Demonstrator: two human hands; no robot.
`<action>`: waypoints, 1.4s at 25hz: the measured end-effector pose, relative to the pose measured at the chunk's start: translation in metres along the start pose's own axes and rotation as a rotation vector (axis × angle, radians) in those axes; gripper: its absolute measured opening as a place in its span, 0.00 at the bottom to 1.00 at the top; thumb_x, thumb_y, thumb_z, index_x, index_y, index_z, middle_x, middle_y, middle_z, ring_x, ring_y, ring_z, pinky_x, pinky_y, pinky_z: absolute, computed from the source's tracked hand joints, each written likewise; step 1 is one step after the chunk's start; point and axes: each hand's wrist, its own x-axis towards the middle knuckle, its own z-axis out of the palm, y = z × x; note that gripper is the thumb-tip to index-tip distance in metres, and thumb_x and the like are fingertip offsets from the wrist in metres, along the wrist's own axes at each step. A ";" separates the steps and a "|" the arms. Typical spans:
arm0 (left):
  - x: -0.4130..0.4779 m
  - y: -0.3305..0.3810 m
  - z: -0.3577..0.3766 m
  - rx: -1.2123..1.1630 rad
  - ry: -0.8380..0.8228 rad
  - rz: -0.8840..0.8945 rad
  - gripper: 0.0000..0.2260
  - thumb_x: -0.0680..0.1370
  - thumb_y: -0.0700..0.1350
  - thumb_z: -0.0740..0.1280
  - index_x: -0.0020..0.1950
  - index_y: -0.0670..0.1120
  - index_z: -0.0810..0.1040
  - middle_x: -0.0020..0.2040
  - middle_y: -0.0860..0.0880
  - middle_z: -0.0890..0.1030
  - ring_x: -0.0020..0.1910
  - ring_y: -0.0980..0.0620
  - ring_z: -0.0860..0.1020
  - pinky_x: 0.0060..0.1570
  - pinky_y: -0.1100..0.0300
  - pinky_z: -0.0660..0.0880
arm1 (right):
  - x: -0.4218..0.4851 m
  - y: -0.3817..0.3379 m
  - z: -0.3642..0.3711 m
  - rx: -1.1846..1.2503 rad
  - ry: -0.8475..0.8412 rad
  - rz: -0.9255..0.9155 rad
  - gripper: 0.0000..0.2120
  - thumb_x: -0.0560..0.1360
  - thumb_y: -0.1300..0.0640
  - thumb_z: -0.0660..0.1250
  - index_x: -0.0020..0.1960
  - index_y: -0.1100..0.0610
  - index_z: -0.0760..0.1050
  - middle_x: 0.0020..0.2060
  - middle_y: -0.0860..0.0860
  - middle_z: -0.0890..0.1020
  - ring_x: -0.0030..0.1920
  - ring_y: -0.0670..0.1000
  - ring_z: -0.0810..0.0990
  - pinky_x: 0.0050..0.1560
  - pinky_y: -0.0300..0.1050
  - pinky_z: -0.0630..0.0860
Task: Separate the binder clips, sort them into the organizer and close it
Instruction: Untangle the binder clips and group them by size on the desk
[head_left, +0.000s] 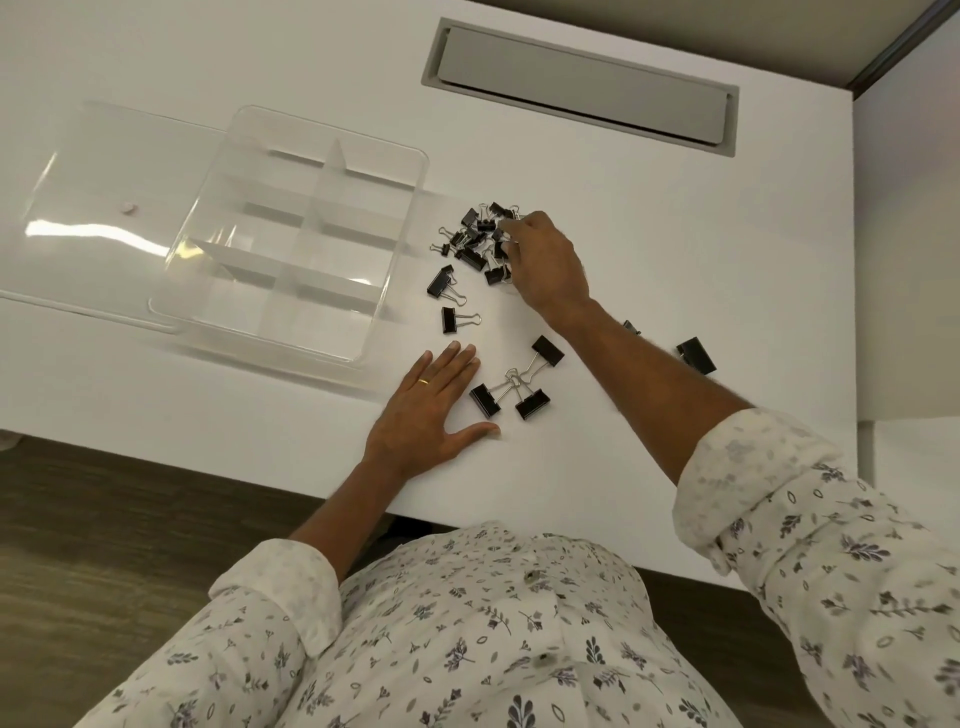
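A clear organizer (317, 322) with empty compartments sits on the white desk (675, 234), its lid (114, 171) lying flat at its left side. Just right of the organizer is a heap of small black binder clips (475, 241). The right hand (545, 265) reaches into the heap with its fingers curled down; it may be pinching a clip, but blur hides the fingertips. The left hand (431, 410) rests flat on the desk, fingers straight. Beside it lie three large clips (517, 384) with their wire handles interlinked. Two medium clips (449, 301) lie between the heap and the left hand, and another large clip (696, 355) lies beyond the right forearm.
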 end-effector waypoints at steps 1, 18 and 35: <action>0.000 0.000 0.000 0.000 -0.005 -0.001 0.40 0.80 0.70 0.60 0.82 0.45 0.60 0.83 0.50 0.57 0.83 0.54 0.51 0.81 0.49 0.54 | 0.002 0.001 0.002 -0.045 -0.042 -0.008 0.18 0.82 0.62 0.60 0.70 0.53 0.76 0.61 0.56 0.77 0.55 0.62 0.80 0.50 0.55 0.80; 0.001 -0.002 0.003 0.016 0.012 0.003 0.40 0.79 0.70 0.60 0.82 0.44 0.61 0.83 0.49 0.59 0.83 0.53 0.53 0.80 0.47 0.56 | -0.002 0.031 0.001 -0.211 -0.090 -0.224 0.24 0.77 0.69 0.66 0.69 0.51 0.72 0.63 0.55 0.75 0.51 0.61 0.80 0.39 0.56 0.82; 0.002 -0.001 0.001 -0.027 0.021 0.004 0.33 0.83 0.63 0.62 0.81 0.44 0.64 0.82 0.49 0.62 0.83 0.53 0.55 0.80 0.47 0.57 | -0.097 0.029 -0.016 -0.375 -0.317 -0.637 0.32 0.75 0.70 0.66 0.75 0.48 0.70 0.67 0.53 0.77 0.44 0.59 0.83 0.42 0.53 0.79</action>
